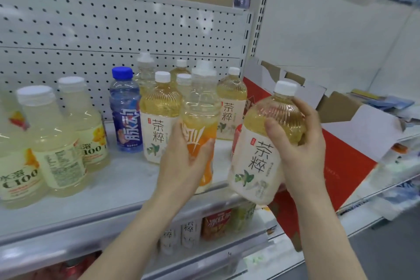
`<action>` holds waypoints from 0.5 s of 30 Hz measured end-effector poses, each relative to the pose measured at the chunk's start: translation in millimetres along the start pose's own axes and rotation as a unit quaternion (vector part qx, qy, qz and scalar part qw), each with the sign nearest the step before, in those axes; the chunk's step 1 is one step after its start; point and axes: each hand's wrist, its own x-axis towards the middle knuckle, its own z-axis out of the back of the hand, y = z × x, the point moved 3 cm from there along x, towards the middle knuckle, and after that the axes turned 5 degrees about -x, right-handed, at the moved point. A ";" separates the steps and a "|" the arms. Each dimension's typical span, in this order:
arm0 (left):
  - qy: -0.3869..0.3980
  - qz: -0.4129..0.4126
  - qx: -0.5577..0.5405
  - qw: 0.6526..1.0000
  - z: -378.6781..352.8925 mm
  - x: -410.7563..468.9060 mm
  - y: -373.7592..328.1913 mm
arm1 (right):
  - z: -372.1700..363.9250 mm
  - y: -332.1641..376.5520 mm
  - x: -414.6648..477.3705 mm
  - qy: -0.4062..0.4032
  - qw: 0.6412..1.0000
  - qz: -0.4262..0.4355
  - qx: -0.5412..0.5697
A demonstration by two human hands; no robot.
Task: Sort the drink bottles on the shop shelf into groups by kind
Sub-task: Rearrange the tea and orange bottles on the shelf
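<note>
While the sorting is looking roughly half done, both hands are working to the right of the blue bottle [125, 109], which is standing alone near the middle of the shelf [109, 191].

- Left of the blue bottle: the pale lemon bottles [52, 143] are sitting together as a group, with cloudy yellow liquid and wide white caps.
- Just right of it: the tea bottles [156, 118] are clustering. They have cream labels with dark characters and a green sprig, clear amber liquid and small white caps.
- Mixed in among them: an orange-label bottle [201, 107], taller, with a ribbed clear shoulder and a wide pale cap. A similar wide-capped one is standing just behind the blue bottle, its label hidden.
- The left hand [181, 161] is wrapping round the orange-label bottle's waist. Cannot tell whether its base is resting on the shelf.
- The right hand [300, 141] is gripping a tilted tea bottle [256, 157] by the shoulder, farther right of the blue bottle, off the shelf and in front of a red carton [345, 166].

Judgement: the tilted tea bottle is needing to join the cluster, and the orange-label one is needing pulling out.
</note>
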 end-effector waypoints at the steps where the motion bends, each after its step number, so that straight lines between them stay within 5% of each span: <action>1: -0.002 0.007 -0.008 1.000 13.3 -7.2 -2.7 | -12.0 1.0 0.8 0.006 1.000 0.008 -0.002; 15: -0.052 0.054 -0.069 0.995 85.4 -25.0 6.8 | -148.2 -44.4 42.2 0.085 0.989 0.006 -0.121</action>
